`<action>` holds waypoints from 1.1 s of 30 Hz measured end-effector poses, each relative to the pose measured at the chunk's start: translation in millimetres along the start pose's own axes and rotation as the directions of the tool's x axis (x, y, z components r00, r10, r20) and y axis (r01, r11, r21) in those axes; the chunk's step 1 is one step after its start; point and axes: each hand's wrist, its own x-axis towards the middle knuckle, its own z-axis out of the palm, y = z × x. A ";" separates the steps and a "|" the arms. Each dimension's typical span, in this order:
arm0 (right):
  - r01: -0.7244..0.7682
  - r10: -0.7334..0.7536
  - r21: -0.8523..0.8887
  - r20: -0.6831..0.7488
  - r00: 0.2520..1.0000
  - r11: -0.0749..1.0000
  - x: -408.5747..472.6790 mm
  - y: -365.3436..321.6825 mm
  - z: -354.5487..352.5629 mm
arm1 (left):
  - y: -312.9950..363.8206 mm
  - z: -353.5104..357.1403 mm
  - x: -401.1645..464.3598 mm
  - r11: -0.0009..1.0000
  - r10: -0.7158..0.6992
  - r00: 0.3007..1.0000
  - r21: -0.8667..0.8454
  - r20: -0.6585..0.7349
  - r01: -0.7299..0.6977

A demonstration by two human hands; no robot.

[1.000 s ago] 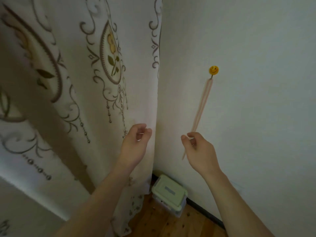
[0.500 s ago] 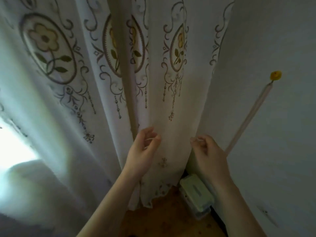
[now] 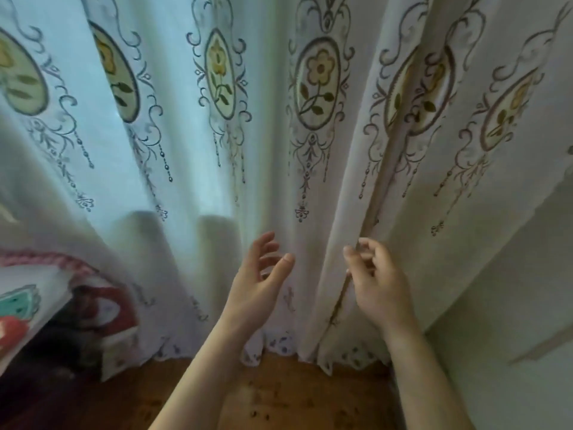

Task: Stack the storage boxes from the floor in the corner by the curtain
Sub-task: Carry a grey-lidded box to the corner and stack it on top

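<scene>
White embroidered curtain (image 3: pixel 316 169) fills nearly the whole view, its scalloped hem just meeting the wooden floor (image 3: pixel 279 395). The left hand (image 3: pixel 257 283) hangs in front of the cloth with fingers loosely spread and holds nothing. The right hand (image 3: pixel 376 280) has its fingers curled near the edge of a vertical fold; whether they actually pinch the fabric cannot be told from this angle. A strip of pale wall (image 3: pixel 502 305) shows at the right, so the corner lies low on that side.

No storage box is visible: neither hand carries 1, and the corner floor is hidden behind the curtain and the right forearm. At the left edge sits a red and white patterned object (image 3: pixel 77 305), too blurred to name.

The main risk is the cloth itself. Hanging this low, it could be trapped under or between boxes set down in the corner, leaving the stack tilted or dragging it when the fabric swings back. A blind reach behind it could also knock whatever stands there.
</scene>
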 end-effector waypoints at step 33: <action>0.312 -0.513 0.407 0.693 0.506 0.858 -411.4 -262.6 336.8 | 29.1 -412.8 -490.5 0.959 -0.118 0.407 0.002 -0.906 0.283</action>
